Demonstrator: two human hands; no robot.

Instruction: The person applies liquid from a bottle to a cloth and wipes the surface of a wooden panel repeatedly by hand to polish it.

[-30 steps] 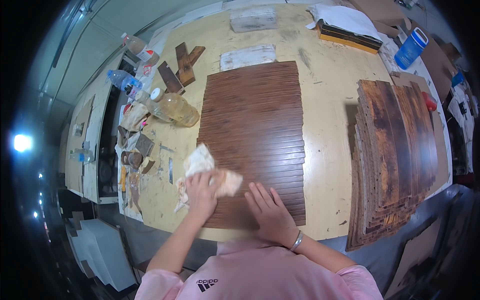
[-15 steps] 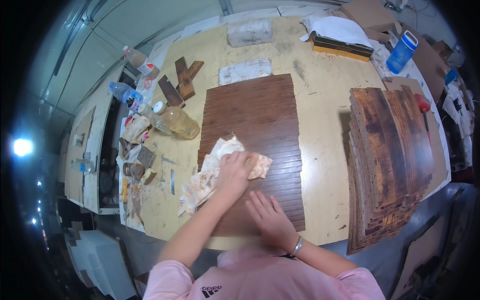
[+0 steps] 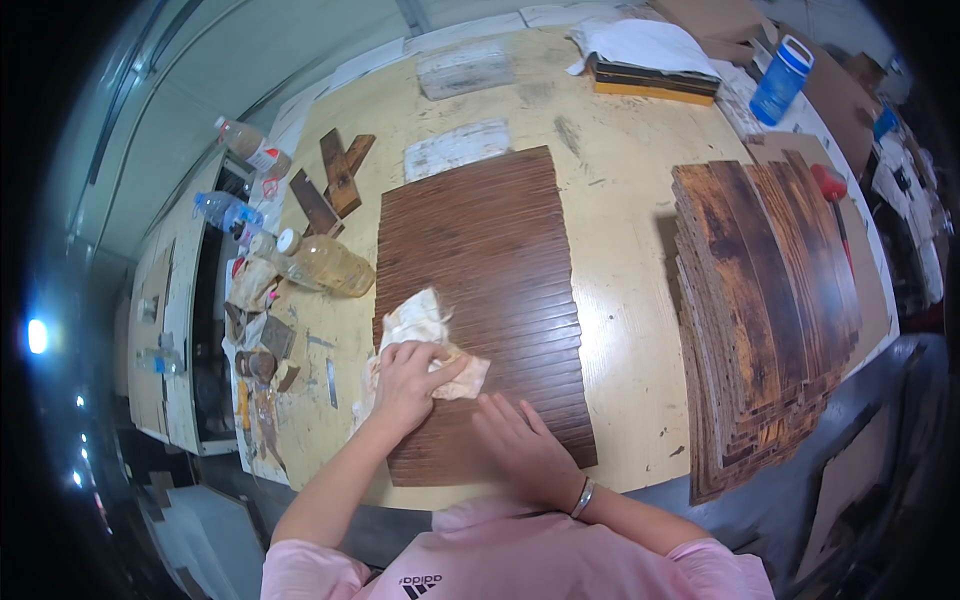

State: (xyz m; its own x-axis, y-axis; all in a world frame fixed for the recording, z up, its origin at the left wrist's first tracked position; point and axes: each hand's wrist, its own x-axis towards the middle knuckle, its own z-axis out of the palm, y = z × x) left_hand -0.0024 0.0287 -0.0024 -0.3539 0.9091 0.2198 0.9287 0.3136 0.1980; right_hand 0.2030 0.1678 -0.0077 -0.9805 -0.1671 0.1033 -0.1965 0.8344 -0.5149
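A dark brown ribbed wooden panel [image 3: 490, 240], made of narrow strips with uneven side edges, lies flat on the table before me. My left hand [image 3: 408, 385] is closed on a crumpled, stained white cloth [image 3: 416, 318] and presses it against the panel's near left part. Some of the cloth hangs past the panel's left edge. Just to the right, my right hand [image 3: 520, 435] rests with its fingers stretched out over the near part of the panel, holding nothing; its wrist wears a metal band.
A tall stack of brown wooden panels [image 3: 770, 300] stands at the right. Bottles, including a jug of yellowish liquid [image 3: 335, 265], line the left side near loose wooden strips [image 3: 340, 175]. White blocks [image 3: 458, 145] sit beyond the panel; a blue bottle [image 3: 780, 82] stands far right.
My left hand has moved the cloth toward me and to the left over the panel. My right hand stays near the panel's near edge. The whole view has shifted slightly.
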